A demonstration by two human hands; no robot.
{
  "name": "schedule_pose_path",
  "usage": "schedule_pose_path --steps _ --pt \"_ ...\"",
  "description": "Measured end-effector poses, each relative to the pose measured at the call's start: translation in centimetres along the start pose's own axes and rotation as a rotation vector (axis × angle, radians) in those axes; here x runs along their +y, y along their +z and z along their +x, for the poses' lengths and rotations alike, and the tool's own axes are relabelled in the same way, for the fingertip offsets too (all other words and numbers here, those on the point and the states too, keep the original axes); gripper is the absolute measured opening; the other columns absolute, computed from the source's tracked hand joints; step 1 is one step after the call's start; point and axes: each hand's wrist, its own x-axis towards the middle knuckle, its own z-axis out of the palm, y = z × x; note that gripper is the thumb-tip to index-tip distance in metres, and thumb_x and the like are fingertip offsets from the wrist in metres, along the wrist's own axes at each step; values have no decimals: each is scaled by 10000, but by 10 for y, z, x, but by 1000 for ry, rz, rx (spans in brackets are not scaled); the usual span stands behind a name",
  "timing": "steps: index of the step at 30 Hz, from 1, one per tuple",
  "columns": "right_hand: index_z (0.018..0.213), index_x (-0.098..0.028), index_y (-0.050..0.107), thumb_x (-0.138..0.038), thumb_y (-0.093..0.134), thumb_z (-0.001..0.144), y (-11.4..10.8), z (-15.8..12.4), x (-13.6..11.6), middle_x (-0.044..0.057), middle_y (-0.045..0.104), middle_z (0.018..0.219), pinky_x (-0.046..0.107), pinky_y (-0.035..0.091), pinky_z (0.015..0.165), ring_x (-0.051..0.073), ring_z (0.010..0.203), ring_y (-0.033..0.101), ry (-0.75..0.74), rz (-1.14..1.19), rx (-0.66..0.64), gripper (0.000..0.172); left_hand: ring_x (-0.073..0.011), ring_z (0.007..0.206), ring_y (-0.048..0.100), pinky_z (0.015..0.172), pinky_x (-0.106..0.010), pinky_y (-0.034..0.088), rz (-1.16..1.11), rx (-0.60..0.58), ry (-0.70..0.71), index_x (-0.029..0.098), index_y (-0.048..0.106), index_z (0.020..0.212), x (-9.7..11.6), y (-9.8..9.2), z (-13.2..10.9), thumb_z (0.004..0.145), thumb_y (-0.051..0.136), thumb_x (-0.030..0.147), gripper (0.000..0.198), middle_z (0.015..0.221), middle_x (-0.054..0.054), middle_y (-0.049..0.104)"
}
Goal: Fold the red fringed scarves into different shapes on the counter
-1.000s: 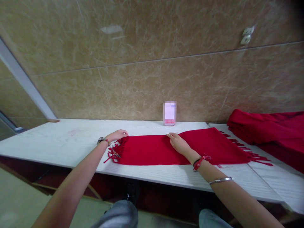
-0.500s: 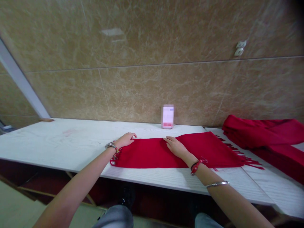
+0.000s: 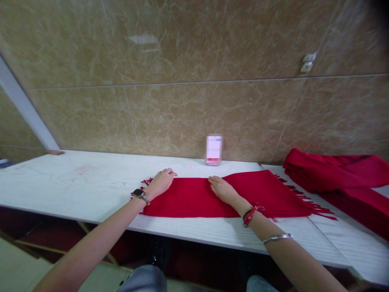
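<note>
"Counter (image 3: 97, 184), nearest?"
"White, wood-grained; red fringed scarf (image 3: 188, 200) lies along it. Right hand (image 3: 224, 190) rests flat on it, fingers close together; left hand (image 3: 161, 182) curls at its far edge, whether pinching I cannot tell."
"Beyond?"
"Pixelated upright rectangle (image 3: 214, 150), then brown marbled wall (image 3: 182, 109)."

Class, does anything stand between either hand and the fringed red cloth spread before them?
Nothing visible does. The right hand lies on the fringed red cloth, and the left hand is at its far edge. The upright pixelated panel is beyond that edge, and the bunched red cloth lies to the right.
</note>
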Motion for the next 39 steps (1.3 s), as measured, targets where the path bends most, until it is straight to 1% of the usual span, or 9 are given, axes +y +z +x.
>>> schedule_pose_path --steps 4,10,14,18,21,28,31,34,39 --pt "1225 -57 517 -190 318 896 -2 0 -1 144 510 1285 329 341 1022 204 1201 449 4 8 -32 406 -161 1190 424 1013 -294 293 -176 -142 140 224 483 1246 16 3 -13 941 316 299 355 1323 -60 448" --pt "1257 -61 479 -194 313 904 -3 -1 1 144 485 1310 333 320 1032 202 1223 425 22 6 -72 411 -235 1355 139 1058 -468 151 -184 -412 -96 273 252 1396 13 -1 -21 939 254 437 486 1481 -66 187" --pt "1285 -75 449 -215 326 907 -11 0 -16 148 433 1353 405 287 1043 238 1274 348 61 -10 -58 422 -238 1362 97 1062 -480 121 -180 -369 -79 268 242 1401 28 -6 -19 937 252 444 496 1491 -74 136" --pt "1345 -120 372 -336 310 922 -16 -3 -51 125 347 1412 460 269 1039 251 1311 274 -26 78 -94 480 -220 1362 107 1062 -479 126 -216 -365 -13 272 217 1407 41 -1 -19 946 223 430 487 1488 -60 149" --pt "1352 -155 366 -373 308 921 -15 -7 -64 119 334 1418 478 247 1041 242 1313 271 -35 92 -140 486 -207 1361 113 1063 -468 134 -215 -333 -3 263 230 1403 39 2 -22 951 228 399 471 1483 -61 170" --pt "1324 -108 402 -315 352 915 -14 -27 -38 170 349 1400 474 276 1028 267 1305 284 99 19 -134 461 -219 1348 171 1054 -457 177 -168 -316 -54 244 266 1393 8 1 -40 954 238 364 457 1468 -76 226" --pt "1297 -56 426 -272 371 910 -24 -32 -36 204 371 1378 459 261 1042 273 1309 273 130 11 -146 447 -235 1316 254 1050 -421 208 -106 -243 -73 187 381 1341 8 -11 -47 940 288 305 429 1429 -116 307" --pt "1307 -13 401 -286 436 883 -43 -28 -48 218 382 1368 394 276 1050 262 1296 305 27 74 -145 505 -211 1190 425 1009 -320 293 -136 -196 45 176 512 1225 25 -33 -51 885 418 314 379 1295 -106 460" --pt "1228 -153 532 -308 580 785 -77 -24 -75 114 553 1243 299 395 954 221 1128 515 -220 221 -329 472 -201 1115 478 965 -266 351 -214 -410 183 209 522 1203 50 -65 -57 689 596 169 520 1185 -54 525"
